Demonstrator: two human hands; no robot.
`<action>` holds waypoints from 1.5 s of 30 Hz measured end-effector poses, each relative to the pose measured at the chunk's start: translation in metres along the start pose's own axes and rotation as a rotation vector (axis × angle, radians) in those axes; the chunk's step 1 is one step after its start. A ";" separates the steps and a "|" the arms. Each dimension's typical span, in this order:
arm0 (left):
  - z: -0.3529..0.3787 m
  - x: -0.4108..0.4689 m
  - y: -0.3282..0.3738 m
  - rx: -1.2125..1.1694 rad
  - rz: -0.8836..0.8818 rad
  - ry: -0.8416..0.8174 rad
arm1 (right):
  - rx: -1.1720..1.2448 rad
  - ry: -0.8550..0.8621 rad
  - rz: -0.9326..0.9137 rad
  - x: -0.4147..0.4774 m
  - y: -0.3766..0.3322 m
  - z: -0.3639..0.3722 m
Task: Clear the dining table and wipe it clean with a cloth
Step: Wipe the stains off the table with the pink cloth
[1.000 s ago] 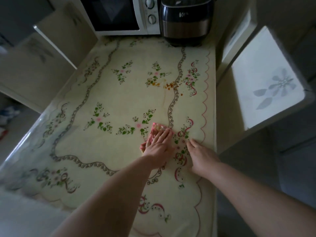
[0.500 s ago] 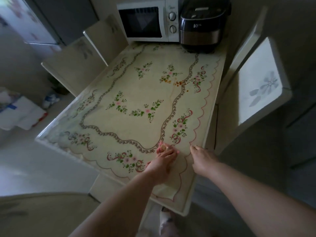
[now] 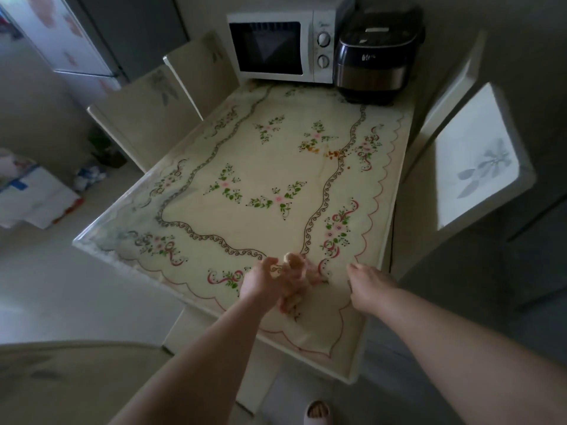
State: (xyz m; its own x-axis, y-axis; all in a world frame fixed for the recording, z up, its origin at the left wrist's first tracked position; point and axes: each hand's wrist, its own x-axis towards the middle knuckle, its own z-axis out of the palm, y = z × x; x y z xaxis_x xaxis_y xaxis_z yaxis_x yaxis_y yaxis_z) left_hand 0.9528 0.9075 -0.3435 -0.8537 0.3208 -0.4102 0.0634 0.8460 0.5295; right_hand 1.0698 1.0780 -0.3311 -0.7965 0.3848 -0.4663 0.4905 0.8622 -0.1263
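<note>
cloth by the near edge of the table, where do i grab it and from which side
Pinch the raised folds on top of the cloth, coming down from above and from its left, where the left hand is. It lies bunched in a mound on the table, not flat, so the folds give fingers something to close on. The right hand sits to its right.

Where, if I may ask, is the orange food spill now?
Head view: the orange food spill lies far right on the floral tablecloth, before the black rice cooker.
</note>
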 end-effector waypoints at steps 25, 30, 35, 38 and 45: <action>0.086 0.085 0.123 0.307 0.003 -0.099 | -0.099 -0.051 -0.219 0.115 0.105 -0.064; 0.102 0.100 0.152 0.231 -0.157 -0.007 | -0.098 -0.026 -0.259 0.146 0.147 -0.096; 0.094 0.111 0.161 0.195 -0.207 -0.051 | -0.121 -0.018 -0.246 0.176 0.174 -0.120; 0.090 0.127 0.166 0.185 -0.196 -0.023 | -0.135 -0.024 -0.228 0.198 0.177 -0.130; 0.086 0.186 0.189 0.189 -0.181 -0.004 | -0.178 -0.031 -0.224 0.252 0.171 -0.144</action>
State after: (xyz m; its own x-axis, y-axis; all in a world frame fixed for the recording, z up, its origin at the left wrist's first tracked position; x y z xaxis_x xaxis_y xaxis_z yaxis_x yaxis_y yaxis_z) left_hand 0.8499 1.1636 -0.3837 -0.8577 0.1583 -0.4892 0.0058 0.9543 0.2987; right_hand 0.9021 1.3703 -0.3448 -0.8655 0.1705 -0.4711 0.2316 0.9699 -0.0745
